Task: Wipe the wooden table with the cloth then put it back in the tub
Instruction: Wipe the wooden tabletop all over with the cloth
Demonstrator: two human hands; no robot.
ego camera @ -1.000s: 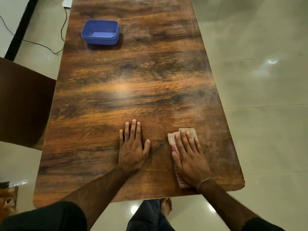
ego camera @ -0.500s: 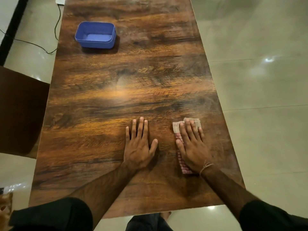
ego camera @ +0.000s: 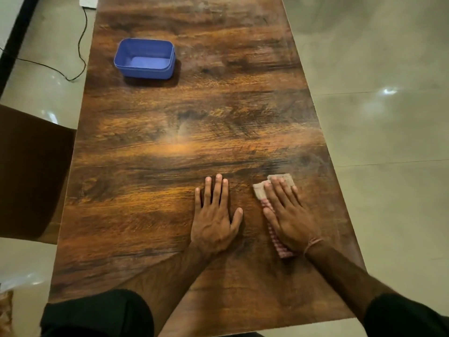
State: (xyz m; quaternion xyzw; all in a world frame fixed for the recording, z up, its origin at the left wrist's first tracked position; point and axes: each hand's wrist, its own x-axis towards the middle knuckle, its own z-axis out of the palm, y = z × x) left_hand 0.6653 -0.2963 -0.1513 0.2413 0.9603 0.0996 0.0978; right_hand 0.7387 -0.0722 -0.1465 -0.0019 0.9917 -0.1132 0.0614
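Pressing down open and flat in the head view, the right hand (ego camera: pixel 290 215) pins the folded cloth (ego camera: pixel 260 190) to the wooden table (ego camera: pixel 158 147), nothing curled round it, so the palm spreads wiping pressure. Just left of that press the left hand (ego camera: pixel 215 220) lies flat and released on bare wood, likely bracing the lean. The tub (ego camera: pixel 145 73) sits empty, well ahead and left of the cloth, off the wiping path; return not yet done.

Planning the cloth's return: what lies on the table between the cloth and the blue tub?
Nothing; the head view shows only bare wooden table between cloth and tub.
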